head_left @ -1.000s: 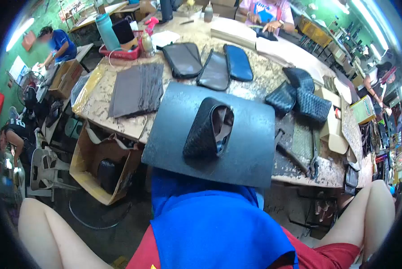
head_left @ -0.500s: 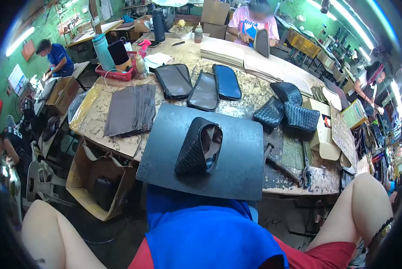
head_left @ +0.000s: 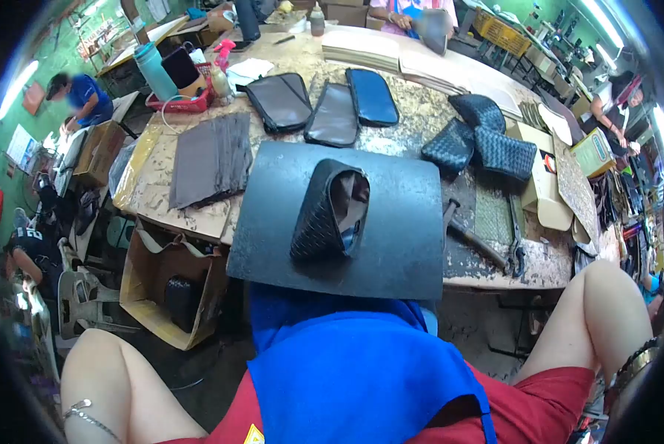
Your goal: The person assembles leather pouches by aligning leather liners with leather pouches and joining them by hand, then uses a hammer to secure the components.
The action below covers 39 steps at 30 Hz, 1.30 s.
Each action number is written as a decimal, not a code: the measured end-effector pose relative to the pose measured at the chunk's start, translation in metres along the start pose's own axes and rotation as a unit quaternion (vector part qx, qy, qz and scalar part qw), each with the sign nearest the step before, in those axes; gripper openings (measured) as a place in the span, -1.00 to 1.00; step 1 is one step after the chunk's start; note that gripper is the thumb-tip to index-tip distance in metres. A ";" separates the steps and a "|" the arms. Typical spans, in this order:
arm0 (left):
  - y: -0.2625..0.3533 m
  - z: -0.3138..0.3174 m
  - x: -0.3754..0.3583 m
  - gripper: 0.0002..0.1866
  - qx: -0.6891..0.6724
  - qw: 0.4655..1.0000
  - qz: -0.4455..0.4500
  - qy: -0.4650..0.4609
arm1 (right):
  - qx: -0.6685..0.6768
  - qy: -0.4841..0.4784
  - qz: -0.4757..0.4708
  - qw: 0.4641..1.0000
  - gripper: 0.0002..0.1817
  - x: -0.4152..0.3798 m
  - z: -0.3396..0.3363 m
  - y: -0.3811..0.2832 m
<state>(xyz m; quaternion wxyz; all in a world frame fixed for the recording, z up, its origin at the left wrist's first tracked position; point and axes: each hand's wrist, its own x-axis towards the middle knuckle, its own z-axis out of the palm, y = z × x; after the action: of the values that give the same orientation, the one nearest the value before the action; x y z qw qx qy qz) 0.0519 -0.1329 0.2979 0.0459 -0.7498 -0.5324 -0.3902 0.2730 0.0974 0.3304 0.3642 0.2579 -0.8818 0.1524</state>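
From where I stand, the dark mat (head_left: 398,244) on the near edge of the tabletop (head_left: 162,203) is the thing to steer by. Well left of it, below the tabletop, an open cardboard box (head_left: 147,285) sits on the floor. Just left of the mat lies a stack of brown flat pieces (head_left: 210,157). On the mat, near its middle, the woven pouch (head_left: 324,211) stands with its mouth open toward the right, nobody touching it. Beyond the mat lie three flat dark pouches (head_left: 332,111). Right of the mat rests a hammer (head_left: 473,238), and further back a heap of woven pieces (head_left: 487,140).

Over the last second the view has only swayed; the pouch has kept its place on the mat. Neither hand shows, only bare knees and a blue apron (head_left: 354,377), so each grip's state is out of sight. The work looks paused.
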 end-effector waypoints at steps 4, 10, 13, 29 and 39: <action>-0.001 0.004 0.000 -0.14 0.008 1.000 0.005 -0.004 | -0.014 0.005 -0.008 1.000 -0.59 -0.005 -0.001 -0.004; -0.002 0.004 -0.001 -0.13 0.013 1.000 0.008 -0.004 | -0.024 0.004 -0.008 1.000 -0.58 -0.008 -0.005 -0.006; -0.003 0.006 0.000 -0.12 0.014 1.000 0.015 -0.005 | -0.023 0.002 -0.006 1.000 -0.58 -0.013 0.000 -0.007; 0.006 0.003 -0.005 -0.10 0.024 1.000 0.017 -0.008 | -0.046 -0.008 -0.027 0.999 -0.56 -0.011 -0.004 -0.022; 0.003 0.002 -0.003 -0.09 0.023 1.000 0.014 -0.009 | -0.054 -0.012 -0.028 0.998 -0.55 -0.011 -0.004 -0.023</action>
<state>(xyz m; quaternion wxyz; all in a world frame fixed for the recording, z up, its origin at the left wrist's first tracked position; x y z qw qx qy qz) 0.0554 -0.1354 0.2960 0.0644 -0.7595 -0.5309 -0.3704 0.2951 0.0846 0.3269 0.3713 0.2644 -0.8854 0.0914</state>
